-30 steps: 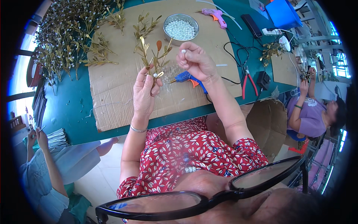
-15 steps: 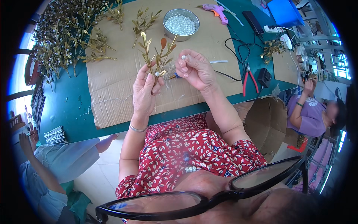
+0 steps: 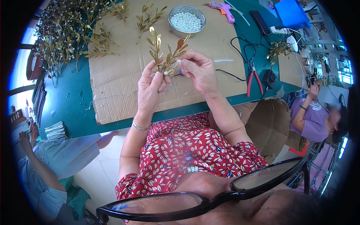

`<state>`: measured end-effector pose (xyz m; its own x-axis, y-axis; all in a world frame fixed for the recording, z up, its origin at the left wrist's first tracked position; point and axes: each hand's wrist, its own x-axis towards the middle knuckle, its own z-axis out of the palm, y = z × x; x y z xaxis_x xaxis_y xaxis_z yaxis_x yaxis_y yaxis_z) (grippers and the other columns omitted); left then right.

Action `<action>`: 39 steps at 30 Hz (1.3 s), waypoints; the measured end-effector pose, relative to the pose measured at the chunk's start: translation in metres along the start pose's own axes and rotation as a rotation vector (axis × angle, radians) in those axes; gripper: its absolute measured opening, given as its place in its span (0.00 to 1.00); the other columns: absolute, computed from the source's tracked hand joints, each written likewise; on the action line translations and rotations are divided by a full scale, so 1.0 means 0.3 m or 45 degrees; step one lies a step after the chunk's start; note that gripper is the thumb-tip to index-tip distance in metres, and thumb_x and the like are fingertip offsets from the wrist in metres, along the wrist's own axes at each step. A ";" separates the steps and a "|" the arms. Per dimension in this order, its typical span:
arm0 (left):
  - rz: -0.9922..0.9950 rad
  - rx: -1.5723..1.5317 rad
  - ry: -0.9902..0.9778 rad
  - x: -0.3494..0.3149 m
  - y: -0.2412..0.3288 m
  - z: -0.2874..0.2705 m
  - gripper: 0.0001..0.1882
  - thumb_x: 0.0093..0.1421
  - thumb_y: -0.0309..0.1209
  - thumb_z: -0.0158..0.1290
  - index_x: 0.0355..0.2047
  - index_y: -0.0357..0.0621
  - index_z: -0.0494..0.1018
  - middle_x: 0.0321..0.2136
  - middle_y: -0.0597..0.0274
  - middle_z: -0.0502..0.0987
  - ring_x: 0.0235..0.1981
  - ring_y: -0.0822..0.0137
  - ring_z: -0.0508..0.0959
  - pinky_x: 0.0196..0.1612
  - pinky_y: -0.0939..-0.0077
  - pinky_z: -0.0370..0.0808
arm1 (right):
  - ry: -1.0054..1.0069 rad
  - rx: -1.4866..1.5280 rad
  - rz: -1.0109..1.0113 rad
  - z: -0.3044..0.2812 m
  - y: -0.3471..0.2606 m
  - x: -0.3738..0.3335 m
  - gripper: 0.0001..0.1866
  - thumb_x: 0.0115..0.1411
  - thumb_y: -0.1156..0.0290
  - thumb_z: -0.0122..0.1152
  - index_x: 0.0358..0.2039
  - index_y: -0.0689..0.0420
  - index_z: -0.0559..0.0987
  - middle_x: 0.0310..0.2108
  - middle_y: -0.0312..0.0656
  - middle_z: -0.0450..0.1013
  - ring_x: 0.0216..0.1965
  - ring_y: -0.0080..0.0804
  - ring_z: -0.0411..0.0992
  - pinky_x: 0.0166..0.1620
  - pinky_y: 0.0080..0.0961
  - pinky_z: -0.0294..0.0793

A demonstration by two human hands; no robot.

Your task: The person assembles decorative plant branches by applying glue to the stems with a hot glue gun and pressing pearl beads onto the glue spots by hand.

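Observation:
Pinched in my left hand [image 3: 152, 88] is a gold artificial leaf sprig [image 3: 154, 47], its stems rising upright above the fingers. One white pearl bead [image 3: 166, 73] sits low among its leaves. My right hand [image 3: 200, 71] is closed on a second pearl bead [image 3: 179, 61], held between thumb and forefinger close beside the sprig's right-hand branch. Beyond both hands stands a round metal tin [image 3: 187, 21] full of loose pearl beads. A sheet of brown cardboard [image 3: 123, 75] lies beneath my hands.
Many gold sprigs [image 3: 67, 37] with beads are heaped at the far left. A pink glue gun [image 3: 222, 10], red-handled pliers [image 3: 254, 80], black cables and a black adapter [image 3: 269, 78] lie to the right. Two other people [image 3: 311, 116] sit at the left and right sides.
My right hand has brought its bead to the sprig, closing the gap between them. The sprig is tilted and its branches have spread apart. The whole view has shifted slightly.

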<state>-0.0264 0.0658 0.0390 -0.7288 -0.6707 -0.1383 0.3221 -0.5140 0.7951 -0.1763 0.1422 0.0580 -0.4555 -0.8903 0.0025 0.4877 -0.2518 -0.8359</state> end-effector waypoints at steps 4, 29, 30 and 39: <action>0.010 0.023 -0.008 0.001 -0.004 -0.004 0.22 0.65 0.27 0.43 0.59 0.38 0.58 0.25 0.61 0.73 0.19 0.82 0.58 0.22 0.90 0.55 | 0.039 0.010 -0.011 0.001 0.003 0.001 0.07 0.54 0.79 0.62 0.35 0.64 0.78 0.27 0.34 0.72 0.22 0.16 0.63 0.24 0.13 0.61; 0.063 0.281 0.066 -0.007 0.004 0.001 0.22 0.65 0.25 0.44 0.59 0.38 0.59 0.24 0.62 0.74 0.18 0.83 0.60 0.21 0.90 0.56 | 0.062 -0.105 -0.021 -0.007 -0.005 0.000 0.07 0.51 0.80 0.64 0.33 0.64 0.79 0.28 0.32 0.70 0.23 0.13 0.62 0.24 0.11 0.58; 0.076 0.317 0.092 -0.007 0.006 0.004 0.22 0.65 0.25 0.45 0.58 0.38 0.59 0.24 0.62 0.74 0.18 0.83 0.60 0.21 0.90 0.56 | 0.062 -0.106 -0.020 -0.011 -0.008 0.001 0.07 0.51 0.80 0.64 0.33 0.64 0.79 0.28 0.32 0.70 0.23 0.13 0.62 0.24 0.11 0.58; 0.130 0.467 0.115 -0.005 0.008 -0.004 0.22 0.64 0.26 0.47 0.58 0.36 0.59 0.23 0.61 0.74 0.17 0.84 0.60 0.19 0.90 0.56 | 0.037 -0.215 0.013 -0.017 -0.025 0.007 0.08 0.50 0.84 0.63 0.33 0.66 0.79 0.31 0.34 0.73 0.33 0.18 0.69 0.38 0.15 0.70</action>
<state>-0.0240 0.0650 0.0404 -0.6430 -0.7611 -0.0859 0.1410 -0.2278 0.9634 -0.1846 0.1440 0.0615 -0.4735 -0.8806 -0.0201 0.3611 -0.1733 -0.9163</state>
